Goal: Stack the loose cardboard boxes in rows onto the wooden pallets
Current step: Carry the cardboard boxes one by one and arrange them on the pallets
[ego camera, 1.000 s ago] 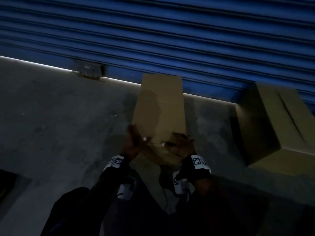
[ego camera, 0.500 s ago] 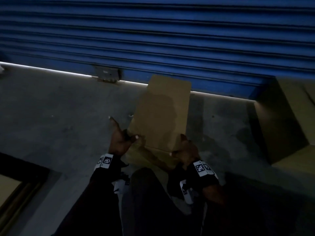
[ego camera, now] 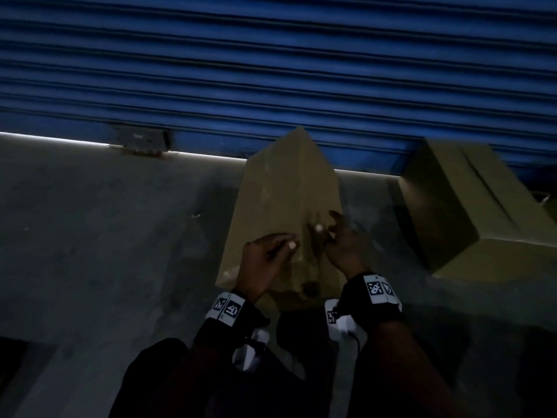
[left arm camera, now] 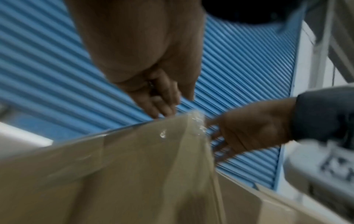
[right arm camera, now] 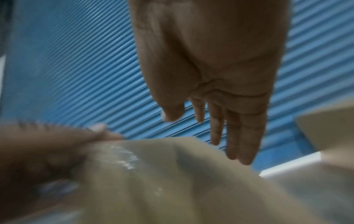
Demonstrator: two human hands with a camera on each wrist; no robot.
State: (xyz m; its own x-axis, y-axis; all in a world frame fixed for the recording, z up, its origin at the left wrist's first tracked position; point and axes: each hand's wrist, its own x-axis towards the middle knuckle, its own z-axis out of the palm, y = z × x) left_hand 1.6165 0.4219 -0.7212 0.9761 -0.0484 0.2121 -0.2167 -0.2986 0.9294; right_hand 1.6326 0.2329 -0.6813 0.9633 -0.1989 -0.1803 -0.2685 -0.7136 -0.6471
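A tall cardboard box (ego camera: pixel 280 206) stands tilted on the concrete floor in front of me, one long edge turned up towards me. My left hand (ego camera: pixel 268 254) holds its near top end, thumb on the left face and fingers on the taped edge (left arm camera: pixel 197 127). My right hand (ego camera: pixel 337 236) hovers just right of that end, fingers spread and straight (right arm camera: pixel 220 121), holding nothing. The left wrist view shows the box (left arm camera: pixel 114 174) from close below, and the right wrist view shows its creased top (right arm camera: pixel 153 174). No pallet shows clearly.
A second, larger cardboard box (ego camera: pixel 470 206) lies tilted to the right, against the blue roller shutter (ego camera: pixel 271 70). A metal lock plate (ego camera: pixel 138 140) sits at the shutter's foot. Bare concrete floor (ego camera: pixel 105 236) spreads to the left. A dark shape (ego camera: pixel 9 357) at bottom left is too dim to tell.
The box has turned so an edge faces me. My right hand has come off its near end and risen beside it. My left hand has shifted onto the near top.
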